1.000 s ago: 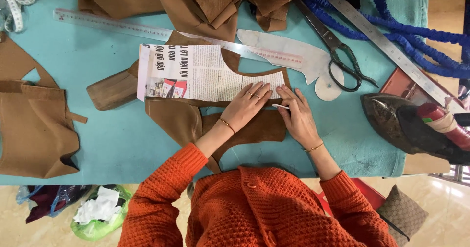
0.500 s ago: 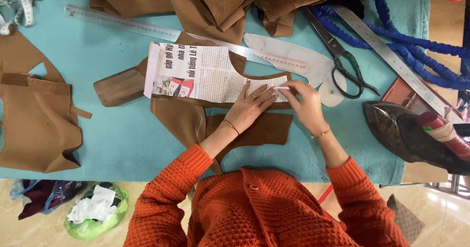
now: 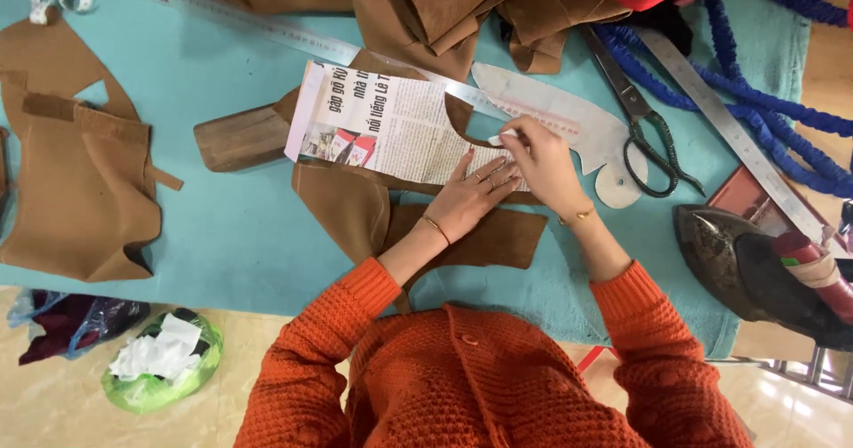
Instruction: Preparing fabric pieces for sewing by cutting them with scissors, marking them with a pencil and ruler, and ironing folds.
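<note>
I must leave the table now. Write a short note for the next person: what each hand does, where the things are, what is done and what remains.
Left hand: flat on the newspaper pattern, pressing it onto the brown cloth.
Right hand: grip on a small white chalk at the pattern's curved edge.
Scissors and curved ruler lie to the right, on the blue mat.
Done: pattern laid on the cloth.
Left: no chalk line is visible; the cloth under the pattern is uncut.
</note>
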